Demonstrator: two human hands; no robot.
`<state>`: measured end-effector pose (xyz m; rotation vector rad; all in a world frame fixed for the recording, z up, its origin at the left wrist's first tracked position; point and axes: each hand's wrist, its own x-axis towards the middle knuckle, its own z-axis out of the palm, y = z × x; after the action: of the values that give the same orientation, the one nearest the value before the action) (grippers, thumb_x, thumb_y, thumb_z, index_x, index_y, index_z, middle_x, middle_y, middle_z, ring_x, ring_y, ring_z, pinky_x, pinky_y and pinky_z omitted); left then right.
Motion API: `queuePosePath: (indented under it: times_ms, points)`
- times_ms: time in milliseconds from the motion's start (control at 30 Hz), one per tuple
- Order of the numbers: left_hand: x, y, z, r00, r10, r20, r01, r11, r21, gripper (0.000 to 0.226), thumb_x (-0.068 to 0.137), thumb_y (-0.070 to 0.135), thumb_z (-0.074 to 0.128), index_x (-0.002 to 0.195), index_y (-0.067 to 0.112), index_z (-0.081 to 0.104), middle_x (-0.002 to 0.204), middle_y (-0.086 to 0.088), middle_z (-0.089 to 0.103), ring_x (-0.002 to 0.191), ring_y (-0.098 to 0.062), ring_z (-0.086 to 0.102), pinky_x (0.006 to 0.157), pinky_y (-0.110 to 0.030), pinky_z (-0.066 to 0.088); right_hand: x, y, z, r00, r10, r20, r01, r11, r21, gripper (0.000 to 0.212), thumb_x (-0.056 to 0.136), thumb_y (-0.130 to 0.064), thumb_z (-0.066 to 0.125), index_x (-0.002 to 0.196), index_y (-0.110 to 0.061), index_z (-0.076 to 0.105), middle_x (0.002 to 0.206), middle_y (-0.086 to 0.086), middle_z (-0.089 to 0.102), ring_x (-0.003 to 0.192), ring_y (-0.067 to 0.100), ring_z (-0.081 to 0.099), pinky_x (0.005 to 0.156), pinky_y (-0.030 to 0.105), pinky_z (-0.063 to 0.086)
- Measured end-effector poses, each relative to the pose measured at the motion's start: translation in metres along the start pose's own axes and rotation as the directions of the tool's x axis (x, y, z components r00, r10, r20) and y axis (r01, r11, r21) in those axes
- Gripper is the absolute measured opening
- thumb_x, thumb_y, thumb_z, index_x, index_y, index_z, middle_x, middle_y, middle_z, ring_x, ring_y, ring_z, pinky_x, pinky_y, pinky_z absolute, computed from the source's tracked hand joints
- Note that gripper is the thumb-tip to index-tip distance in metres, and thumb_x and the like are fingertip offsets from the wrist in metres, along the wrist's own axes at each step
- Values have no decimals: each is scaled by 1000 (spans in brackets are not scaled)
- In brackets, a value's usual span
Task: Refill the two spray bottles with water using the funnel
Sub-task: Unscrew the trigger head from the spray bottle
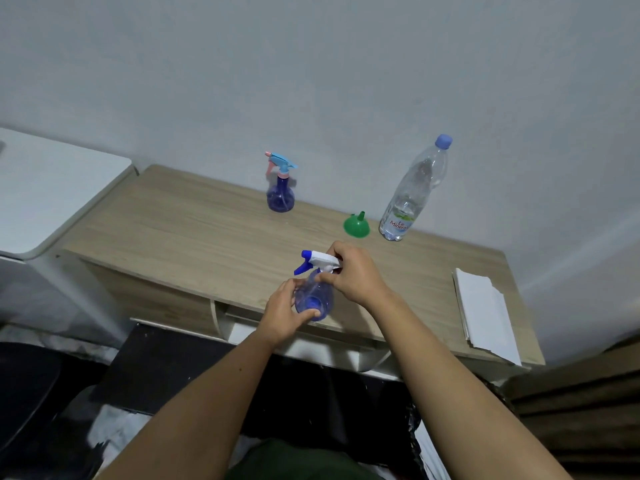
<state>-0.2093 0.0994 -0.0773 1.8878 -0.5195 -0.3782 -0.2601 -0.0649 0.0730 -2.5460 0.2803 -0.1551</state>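
Observation:
A clear blue spray bottle (317, 296) with a white and blue trigger head (318, 260) is held above the desk's front edge. My left hand (285, 315) wraps around its round body. My right hand (356, 275) pinches the white head at the neck. A second blue spray bottle (280, 195) with a light blue and pink trigger stands upright at the back of the desk. The green funnel (356, 225) rests mouth-down, spout up, on the desk, next to a tall clear water bottle (412, 195) with a blue cap.
The wooden desk (194, 237) stands against a white wall. A stack of white paper (485, 320) lies at its right edge. A white table (52, 188) adjoins on the left. Dark floor and a black chair part lie below.

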Motion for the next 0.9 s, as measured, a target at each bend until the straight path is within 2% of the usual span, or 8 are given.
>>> queuePosePath:
  times_ms: [133, 300, 467, 600, 700, 767, 833, 900]
  points:
    - [1, 3, -2, 1000, -6, 0, 6, 1000, 23, 60, 72, 26, 95, 119, 34, 58, 117, 15, 63, 108, -5, 66, 96, -38, 59, 2, 2, -1, 997, -27, 67, 23, 998, 65, 29, 74, -4, 82, 95, -21, 69, 94, -4, 71, 82, 14, 64, 73, 35, 53]
    - [1, 3, 1, 999, -34, -7, 34, 999, 8, 68, 72, 22, 95, 127, 34, 55, 123, 10, 64, 116, -10, 65, 103, -40, 57, 1, 0, 2, 1000, 9, 5, -9, 1000, 1, 33, 73, -23, 91, 87, -25, 61, 91, -3, 65, 77, 12, 57, 64, 25, 39]
    - [1, 6, 1, 998, -68, 17, 67, 998, 20, 74, 74, 24, 94, 137, 27, 54, 129, 9, 63, 120, -11, 63, 106, -38, 55, 1, 3, 0, 1000, 0, 27, 1, 1000, -17, 33, 75, -15, 87, 89, -28, 59, 94, -1, 66, 84, 18, 58, 71, 30, 41]
    - [1, 7, -1, 997, -66, 25, 66, 998, 16, 72, 72, 24, 95, 132, 29, 55, 127, 11, 63, 117, -8, 64, 105, -37, 56, -2, 4, 6, 1000, 13, -21, -13, 1000, 5, 37, 74, -23, 90, 86, -30, 55, 93, -4, 61, 79, 13, 56, 66, 27, 40]
    - [1, 4, -1, 999, -39, 9, 39, 999, 23, 63, 68, 29, 95, 118, 34, 59, 117, 13, 66, 108, -8, 67, 98, -40, 59, -7, 8, 13, 998, -16, -55, 22, 995, 96, 38, 72, -3, 85, 95, -26, 64, 99, -4, 65, 86, 18, 63, 76, 40, 55]
    - [1, 2, -2, 999, -38, 8, 38, 999, 12, 63, 68, 28, 95, 117, 37, 57, 117, 12, 66, 108, -8, 67, 98, -40, 59, -9, 9, 14, 998, -13, -64, 23, 986, 164, 49, 71, 2, 82, 106, -28, 66, 110, -5, 65, 93, 16, 64, 80, 36, 57]
    - [1, 4, -2, 999, -40, 5, 40, 999, -10, 69, 69, 24, 96, 122, 39, 54, 121, 11, 66, 113, -8, 66, 101, -38, 58, -11, 7, 15, 997, 30, -69, -16, 982, 188, 53, 72, -10, 90, 113, -29, 63, 114, -3, 61, 92, 12, 63, 79, 26, 53]
    - [2, 4, -1, 999, -44, 12, 44, 999, -22, 72, 70, 23, 97, 125, 39, 53, 125, 11, 65, 117, -8, 65, 103, -35, 57, -12, 6, 19, 987, 127, -97, -104, 971, 217, 48, 70, -23, 95, 104, -25, 62, 99, 0, 66, 79, 11, 62, 71, 24, 51]
